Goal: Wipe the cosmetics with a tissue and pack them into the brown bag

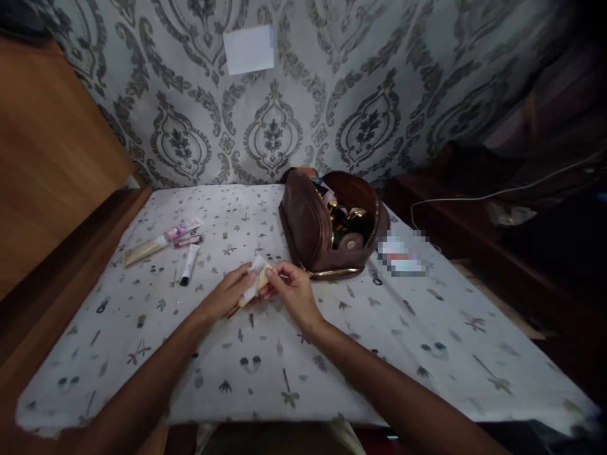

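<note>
My left hand (227, 292) is closed around a slim item with a gold-coloured end that pokes out below the fingers, and around part of a white tissue (250, 287). Thumb and fingers of my right hand (294, 294) pinch a small pale yellow piece (264, 277) against the tissue. Both hands nearly meet over the patterned white cloth, just in front of an open brown bag (308, 234). What the slim item is cannot be made out.
Left on the cloth (265, 392) lie a beige tube (145, 251), a pink tube (184, 229), a small pink item (188, 241) and a white tube with black cap (190, 264). A blurred-out item (403, 254) lies right of the bag. Wooden furniture (57, 158) stands at left.
</note>
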Tool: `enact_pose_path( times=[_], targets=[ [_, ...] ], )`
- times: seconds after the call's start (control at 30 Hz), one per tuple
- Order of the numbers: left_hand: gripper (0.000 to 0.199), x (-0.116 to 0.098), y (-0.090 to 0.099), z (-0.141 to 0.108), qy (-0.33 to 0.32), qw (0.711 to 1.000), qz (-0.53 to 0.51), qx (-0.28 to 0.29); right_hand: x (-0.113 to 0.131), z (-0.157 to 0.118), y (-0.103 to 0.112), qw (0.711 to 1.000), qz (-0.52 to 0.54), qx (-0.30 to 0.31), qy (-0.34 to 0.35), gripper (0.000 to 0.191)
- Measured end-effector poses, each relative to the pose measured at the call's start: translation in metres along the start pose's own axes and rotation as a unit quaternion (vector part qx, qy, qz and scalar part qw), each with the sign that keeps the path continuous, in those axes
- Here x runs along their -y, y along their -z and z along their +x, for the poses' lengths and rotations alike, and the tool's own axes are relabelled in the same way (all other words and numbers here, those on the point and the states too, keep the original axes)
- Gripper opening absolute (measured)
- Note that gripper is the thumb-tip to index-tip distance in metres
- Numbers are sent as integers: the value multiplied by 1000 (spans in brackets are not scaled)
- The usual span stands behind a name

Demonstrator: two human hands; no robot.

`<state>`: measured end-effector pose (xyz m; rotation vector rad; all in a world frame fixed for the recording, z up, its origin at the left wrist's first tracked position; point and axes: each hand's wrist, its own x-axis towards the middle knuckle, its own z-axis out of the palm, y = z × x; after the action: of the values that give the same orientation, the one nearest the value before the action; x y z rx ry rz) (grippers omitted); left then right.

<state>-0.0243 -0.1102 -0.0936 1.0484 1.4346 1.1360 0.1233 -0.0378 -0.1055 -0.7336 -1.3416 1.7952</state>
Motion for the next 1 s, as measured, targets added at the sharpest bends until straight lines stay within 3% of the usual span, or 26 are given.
enact_pose_path(
  times=[0.2,0.3,0.43,0.63,0.8,0.87,1.0],
  targets=[
    [56,-8,8,-3,20,998,38,56,7,2,5,999,6,-30,21,42],
    [63,-5,16,-1,78,994,-29,74,12,6,8,997,23,-61,34,41],
    [59,0,23,4,120,982,-111,91,15,11,11,993,54,-94,36,42],
    [65,-4,30,2,112,975,-151,115,17,15,14,990,74,-110,42,42],
    [127,-1,35,-2,130,974,-161,93,17,14,15,990,80,-97,64,34],
    [126,2,36,-2,139,974,-159,84,20,12,15,990,96,-74,76,33],
    [100,4,34,2,119,979,-160,51,28,11,16,989,107,-23,102,32]
  ],
)
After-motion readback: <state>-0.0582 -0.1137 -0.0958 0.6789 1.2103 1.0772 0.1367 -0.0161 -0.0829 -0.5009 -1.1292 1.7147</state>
